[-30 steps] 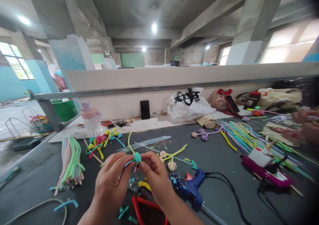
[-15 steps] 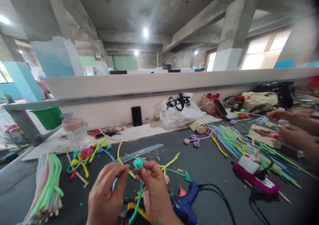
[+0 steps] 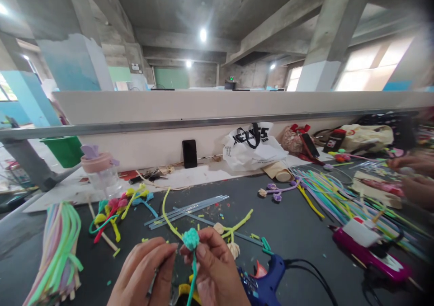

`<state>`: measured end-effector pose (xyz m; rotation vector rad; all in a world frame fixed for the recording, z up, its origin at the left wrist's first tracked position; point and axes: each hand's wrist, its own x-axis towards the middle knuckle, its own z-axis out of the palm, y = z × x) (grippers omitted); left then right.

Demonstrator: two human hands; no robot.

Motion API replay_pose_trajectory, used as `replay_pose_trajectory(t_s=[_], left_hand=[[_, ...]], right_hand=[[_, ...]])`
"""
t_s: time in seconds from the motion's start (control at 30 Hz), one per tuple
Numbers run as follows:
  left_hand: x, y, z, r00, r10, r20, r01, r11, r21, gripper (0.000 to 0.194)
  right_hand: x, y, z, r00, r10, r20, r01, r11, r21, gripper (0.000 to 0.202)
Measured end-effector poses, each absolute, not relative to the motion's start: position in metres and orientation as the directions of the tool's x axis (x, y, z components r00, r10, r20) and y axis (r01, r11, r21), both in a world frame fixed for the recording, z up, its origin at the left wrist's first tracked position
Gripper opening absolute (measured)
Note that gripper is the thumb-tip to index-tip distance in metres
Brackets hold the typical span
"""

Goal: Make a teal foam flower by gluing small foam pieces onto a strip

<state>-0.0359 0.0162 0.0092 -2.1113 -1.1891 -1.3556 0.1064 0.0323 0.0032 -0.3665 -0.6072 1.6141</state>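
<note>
A dark grey worktable [image 3: 298, 224] strewn with pastel pipe cleaners runs under a bare concrete ceiling, a blue glue gun [image 3: 267, 283] lying near its front edge. Just left of the glue gun, the right hand [image 3: 217, 274] pinches a teal coiled bud [image 3: 191, 239] on a teal stem with thumb and fingers. The left hand [image 3: 144, 274] curls closed beside it, touching, though what its fingers grip is hidden, and both wrists are cut off below.

A dark work surface [image 3: 298, 233] lies strewn with craft supplies beneath concrete beams. A blue glue gun [image 3: 267, 283] sits at the near edge, its black cable trailing right toward a magenta glue gun [image 3: 369, 254]. A bundle of pastel stems [image 3: 59, 254] rests at left, near a pink-lidded bottle [image 3: 100, 170]. A black phone [image 3: 190, 153] leans against the white partition [image 3: 217, 107], beside a white plastic bag [image 3: 252, 145].
</note>
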Motion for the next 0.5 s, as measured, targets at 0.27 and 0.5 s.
replay_pose_trajectory(t_s=[0.27,0.5], left_hand=[[-0.022,0.011,0.021,0.132,0.484,0.865,0.781,-0.589,0.21,0.012],[-0.023,0.011,0.022,0.157,0.491,0.857,0.778,-0.596,0.199,0.012]], right_hand=[[0.098,0.036,-0.009,-0.015,0.995,0.103,-0.777,0.053,-0.628,0.02],[0.097,0.034,-0.009,-0.011,0.995,0.102,-0.758,0.058,-0.649,0.021]])
